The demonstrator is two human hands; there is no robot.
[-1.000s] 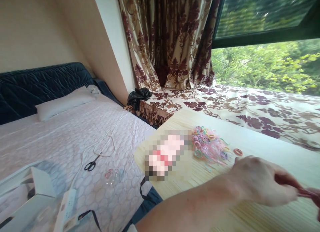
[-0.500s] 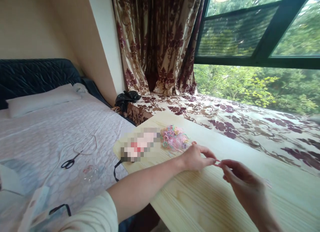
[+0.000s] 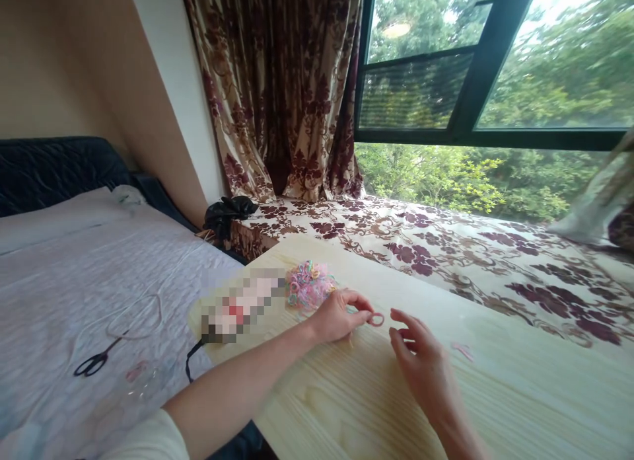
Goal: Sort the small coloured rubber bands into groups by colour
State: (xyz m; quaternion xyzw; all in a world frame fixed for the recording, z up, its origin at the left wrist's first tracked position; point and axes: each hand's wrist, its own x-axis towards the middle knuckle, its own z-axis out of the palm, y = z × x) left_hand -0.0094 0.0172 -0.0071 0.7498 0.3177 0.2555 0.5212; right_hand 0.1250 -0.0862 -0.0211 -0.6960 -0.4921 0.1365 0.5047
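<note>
The left hand (image 3: 337, 316) pinches a small pink band (image 3: 377, 319) between thumb and forefinger, holding this ring just above the table (image 3: 347, 407), inward from its far edge. Facing it, the right hand (image 3: 421, 347) has its fingers loosely curled and parted, with nothing visible in its grasp; its fingertips are near the band but apart from it.

Just behind the left hand, inward from the table's far-left corner, lies a pile of small bands (image 3: 310, 285) in pink, green, yellow and purple. A few loose pink bands (image 3: 463, 350) lie to the right of the right hand, in from the far edge.

Along the table's left edge, next to the pile, is a pale pink item with a red patch (image 3: 242, 308). It is pixelated, so any label or writing on it cannot be read. A black strap (image 3: 189, 361) runs from its near end over the table's near-left corner.

On the bed (image 3: 163, 248), left of the table, lie dark-handled scissors (image 3: 94, 363), a looped white cable (image 3: 141, 334) and a clear plastic wrapper (image 3: 143, 377) with something pinkish, too blurred to make out.
</note>
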